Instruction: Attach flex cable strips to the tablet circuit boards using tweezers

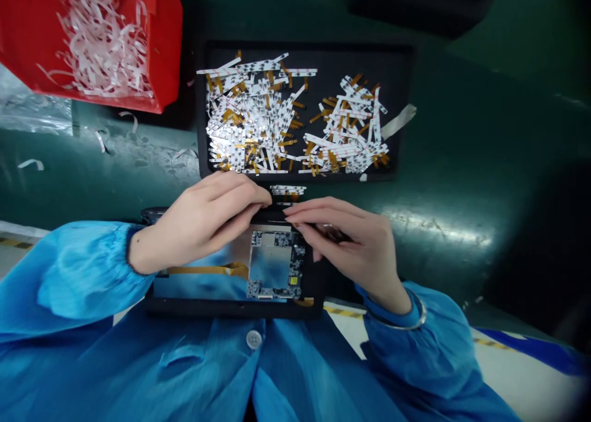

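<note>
My left hand (212, 222) rests with its fingertips on the top edge of a black holding frame (231, 307), just short of a few strips lying apart (287, 190). My right hand (341, 240) comes in from the other side, its thumb and fingers meeting at that same edge. Whether either hand holds something thin there is hidden. A circuit board (276, 265) lies in the frame below my hands, with an orange flex ribbon (207, 270) beside it. A black tray (305, 47) holds two heaps of white-and-orange flex strips (249, 114).
A red bin (159, 52) of shredded white backing film hangs at the top left. White scraps (30, 163) lie on the green workbench (443, 163). My blue sleeves fill the bottom, and a black object sits at the top edge.
</note>
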A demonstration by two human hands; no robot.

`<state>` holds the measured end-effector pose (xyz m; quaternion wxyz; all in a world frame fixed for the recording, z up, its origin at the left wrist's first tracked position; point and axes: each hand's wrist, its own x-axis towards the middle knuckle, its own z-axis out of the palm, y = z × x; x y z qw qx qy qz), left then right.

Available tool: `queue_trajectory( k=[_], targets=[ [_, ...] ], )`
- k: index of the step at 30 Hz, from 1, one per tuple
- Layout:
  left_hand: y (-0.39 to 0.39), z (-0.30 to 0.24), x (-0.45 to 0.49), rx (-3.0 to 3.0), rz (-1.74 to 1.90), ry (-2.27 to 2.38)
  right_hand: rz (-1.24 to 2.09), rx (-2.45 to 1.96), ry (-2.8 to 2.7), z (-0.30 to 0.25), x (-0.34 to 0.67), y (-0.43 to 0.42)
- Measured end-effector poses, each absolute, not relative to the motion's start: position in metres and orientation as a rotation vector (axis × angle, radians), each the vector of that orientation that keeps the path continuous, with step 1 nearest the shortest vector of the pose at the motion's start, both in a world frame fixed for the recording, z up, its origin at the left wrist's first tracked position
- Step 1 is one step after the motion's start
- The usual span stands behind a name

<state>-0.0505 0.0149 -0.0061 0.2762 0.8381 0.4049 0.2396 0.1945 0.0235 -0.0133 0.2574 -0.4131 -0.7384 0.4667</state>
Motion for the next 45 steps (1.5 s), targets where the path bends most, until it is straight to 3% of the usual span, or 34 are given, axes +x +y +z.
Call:
queue_trajectory(
  k=[25, 33, 45],
  targets=[
    [0.016, -0.006, -0.051, 2.289, 0.63, 1.023, 1.186, -1.085, -2.068, -0.011, 0.185, 0.021],
    [0.011, -0.005, -0.052, 2.46, 0.58, 0.881, 1.553, -1.13, -1.899, -0.005, 0.193, 0.031],
    [0.009, -0.006, -0.05, 2.441, 0.533, 0.917, 1.755, -1.186, -1.82, -0.004, 0.188, 0.044]
  ],
)
